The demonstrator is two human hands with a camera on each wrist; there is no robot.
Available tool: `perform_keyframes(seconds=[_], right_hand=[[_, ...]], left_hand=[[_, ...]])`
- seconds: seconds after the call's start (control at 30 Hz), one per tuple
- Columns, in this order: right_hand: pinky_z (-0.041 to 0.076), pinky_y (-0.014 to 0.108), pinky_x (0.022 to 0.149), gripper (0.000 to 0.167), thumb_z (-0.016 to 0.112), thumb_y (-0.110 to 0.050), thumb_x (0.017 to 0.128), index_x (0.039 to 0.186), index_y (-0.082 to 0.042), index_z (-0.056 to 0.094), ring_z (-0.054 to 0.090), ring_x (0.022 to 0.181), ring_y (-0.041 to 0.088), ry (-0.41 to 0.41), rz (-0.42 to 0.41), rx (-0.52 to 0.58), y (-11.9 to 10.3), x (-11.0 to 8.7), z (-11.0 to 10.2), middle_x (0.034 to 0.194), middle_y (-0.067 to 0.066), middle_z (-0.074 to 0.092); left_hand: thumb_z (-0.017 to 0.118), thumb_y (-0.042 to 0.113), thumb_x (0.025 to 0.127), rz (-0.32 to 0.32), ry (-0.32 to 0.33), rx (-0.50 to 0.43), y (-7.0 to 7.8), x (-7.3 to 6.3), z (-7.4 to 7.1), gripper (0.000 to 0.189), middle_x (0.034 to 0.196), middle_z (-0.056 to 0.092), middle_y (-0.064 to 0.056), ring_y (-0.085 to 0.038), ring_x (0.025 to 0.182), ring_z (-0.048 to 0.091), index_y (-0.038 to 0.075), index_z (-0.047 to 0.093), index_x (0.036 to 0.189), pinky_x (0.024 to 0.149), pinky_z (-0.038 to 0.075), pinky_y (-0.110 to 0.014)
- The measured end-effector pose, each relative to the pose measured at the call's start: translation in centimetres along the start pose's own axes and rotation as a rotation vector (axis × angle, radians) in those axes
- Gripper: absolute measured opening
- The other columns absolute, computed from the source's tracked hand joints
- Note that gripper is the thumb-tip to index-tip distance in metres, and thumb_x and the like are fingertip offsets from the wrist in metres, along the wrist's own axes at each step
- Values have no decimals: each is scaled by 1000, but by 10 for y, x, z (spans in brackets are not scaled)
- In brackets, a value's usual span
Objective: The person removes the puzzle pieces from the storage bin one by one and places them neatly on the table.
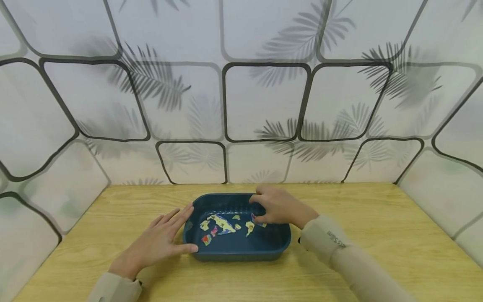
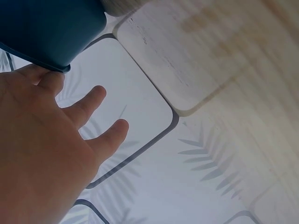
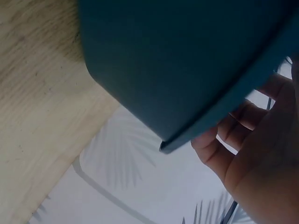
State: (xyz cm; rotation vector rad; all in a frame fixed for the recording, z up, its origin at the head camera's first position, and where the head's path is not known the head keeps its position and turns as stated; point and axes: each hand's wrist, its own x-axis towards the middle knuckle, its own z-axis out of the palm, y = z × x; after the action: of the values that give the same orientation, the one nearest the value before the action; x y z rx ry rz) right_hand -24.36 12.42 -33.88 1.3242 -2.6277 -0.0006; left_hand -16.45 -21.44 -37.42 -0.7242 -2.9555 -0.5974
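A dark blue plastic basin (image 1: 241, 257) with rounded corners stands on the wooden table. On its floor lie several small irregular pieces, cream with blue, pink and red patches; the longest piece (image 1: 222, 224) is left of the middle. At the left rim rests my left hand (image 1: 162, 239), fingers extended along the side and thumb on the front left corner. My right hand (image 1: 277, 205) reaches over the right side into the basin, fingers bent and apart from the thumb. Its thumb is right at a pink and purple piece (image 1: 253, 217); fingertips are partly hidden behind the rim in the right wrist view.
The light wooden table (image 1: 124, 209) extends on both sides of the basin. Behind it and at both sides hangs a pale covering (image 1: 260, 100) with dark rounded outlines and grey leaf prints.
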Motion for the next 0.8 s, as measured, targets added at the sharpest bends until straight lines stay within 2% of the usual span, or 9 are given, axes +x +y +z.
perform_keyframes(seconds=[0.23,0.37,0.57,0.8], right_hand=[[48,31,66,47,81,-39,87,120,-7,71,50,77,15,-90,38,18,-7,5,5,99,4,57],[50,34,70,48,81,-42,87,120,-7,71,52,79,16,-136,58,37,-10,6,8,100,5,58],[51,33,66,45,81,-43,86,116,-10,73,51,76,14,-156,62,42,-11,7,14,94,1,57],[54,38,70,44,83,-43,84,114,-12,73,56,84,17,-197,89,55,-13,6,20,95,1,57]], left_hand=[[66,62,90,-7,-3,-1,0,-1,0,96,165,29,-9,-44,144,34,10,29,161,112,24,-71],[67,62,90,-6,0,2,0,-1,0,96,165,29,-9,-44,144,35,9,29,161,112,24,-70],[67,61,90,-7,-2,4,0,-1,0,96,164,30,-10,-44,144,35,8,30,161,112,24,-71],[67,62,89,-3,1,11,0,0,0,97,164,30,-10,-44,144,35,8,30,160,111,25,-71]])
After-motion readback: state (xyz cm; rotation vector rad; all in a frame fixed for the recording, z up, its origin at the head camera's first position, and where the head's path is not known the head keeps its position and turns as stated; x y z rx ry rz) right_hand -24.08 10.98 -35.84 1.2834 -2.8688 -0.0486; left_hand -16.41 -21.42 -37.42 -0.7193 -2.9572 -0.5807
